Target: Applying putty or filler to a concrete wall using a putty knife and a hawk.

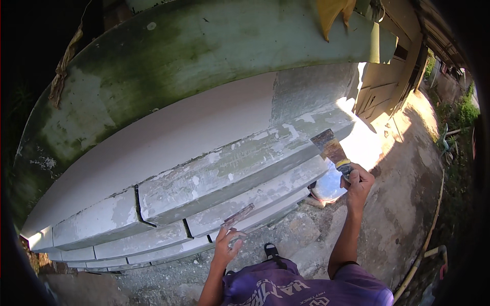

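My right hand is closed around the handle of a putty knife. Its wide, rust-brown blade points up and left, near the right end of a stepped masonry ledge. Lower and to the left, my left hand pinches a narrow, flat, reddish-brown strip smeared with pale material. The strip looks like a scraper blade, but its kind is unclear. It overlaps the lower steps in view; whether it touches them cannot be told. The ledge's top face is patchy white and grey-green, with dark gaps between its blocks.
Above the ledge runs a smooth white wall band, under a mossy green curved panel. A shiny pale bag or container sits by the ledge's right end. Rough concrete lies right, edged by a long pipe.
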A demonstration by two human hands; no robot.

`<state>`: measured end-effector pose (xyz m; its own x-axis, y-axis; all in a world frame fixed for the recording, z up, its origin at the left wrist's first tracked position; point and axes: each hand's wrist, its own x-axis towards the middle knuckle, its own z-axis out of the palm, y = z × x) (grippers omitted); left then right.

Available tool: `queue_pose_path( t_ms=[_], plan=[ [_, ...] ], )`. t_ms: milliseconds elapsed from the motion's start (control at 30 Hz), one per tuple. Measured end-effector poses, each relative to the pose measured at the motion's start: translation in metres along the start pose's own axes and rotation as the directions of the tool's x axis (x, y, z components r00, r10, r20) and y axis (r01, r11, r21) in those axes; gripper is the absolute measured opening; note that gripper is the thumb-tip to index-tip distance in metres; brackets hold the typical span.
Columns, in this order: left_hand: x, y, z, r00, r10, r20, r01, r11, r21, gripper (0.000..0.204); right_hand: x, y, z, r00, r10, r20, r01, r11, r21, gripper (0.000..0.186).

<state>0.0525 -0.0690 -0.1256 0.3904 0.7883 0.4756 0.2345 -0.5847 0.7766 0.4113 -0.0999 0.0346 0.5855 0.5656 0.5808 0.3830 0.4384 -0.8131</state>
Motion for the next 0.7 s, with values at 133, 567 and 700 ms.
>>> queue_pose_path(
  t_ms=[133, 567, 700],
  plan=[
    [-0.026, -0.003, -0.008, 0.99, -0.132, -0.039, 0.135, 0.988, 0.081, 0.018, 0.06, -0.022, 0.001, 0.998, -0.025, -0.057, 0.011, 0.972, -0.235, 0.041],
    [-0.043, -0.004, 0.01, 0.937, -0.238, -0.257, 0.273, 0.956, 0.108, 0.009, 0.107, -0.051, 0.039, 0.979, -0.189, -0.074, 0.154, 0.929, -0.337, 0.03],
    [-0.04, -0.006, 0.011, 0.925, -0.216, -0.311, 0.26, 0.96, 0.105, 0.01, 0.124, -0.054, 0.011, 0.974, -0.106, -0.202, 0.055, 0.968, -0.243, 0.031]
  ],
)
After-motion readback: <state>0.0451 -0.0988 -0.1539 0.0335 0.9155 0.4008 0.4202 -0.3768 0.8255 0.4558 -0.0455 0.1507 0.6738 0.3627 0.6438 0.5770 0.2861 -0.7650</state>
